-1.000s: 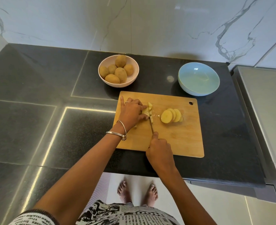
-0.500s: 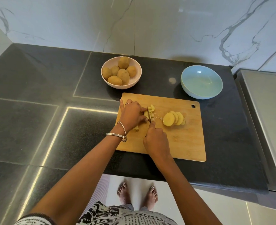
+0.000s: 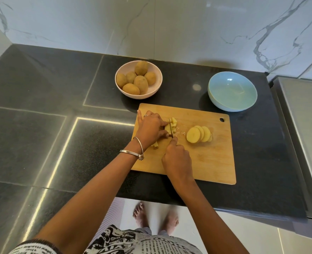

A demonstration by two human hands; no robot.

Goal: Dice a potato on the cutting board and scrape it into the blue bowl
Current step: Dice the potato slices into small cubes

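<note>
On the dark surface (image 3: 41, 143) lies a wooden cutting board (image 3: 212, 162), and both hands work at its left half. The left hand (image 3: 149, 129) curls over a stack of potato pieces (image 3: 167, 127), fingertips pinning it down, the little finger stuck out toward the board's far edge; two bangles (image 3: 135, 153) ring that wrist. The right hand (image 3: 177, 158) is wrapped round the handle of a knife (image 3: 172, 132) — forefinger laid along the top — with the thin blade set down into the potato just beside the left fingertips. A few cut bits (image 3: 174, 121) sit at the far side of the blade, one strip (image 3: 156, 146) near the left wrist. A fan of round slices (image 3: 199, 134) rests well to the right. Beyond the board stand the blue bowl (image 3: 232, 105) on the right and a pale bowl (image 3: 156, 88) of whole potatoes (image 3: 140, 82) on the left.
</note>
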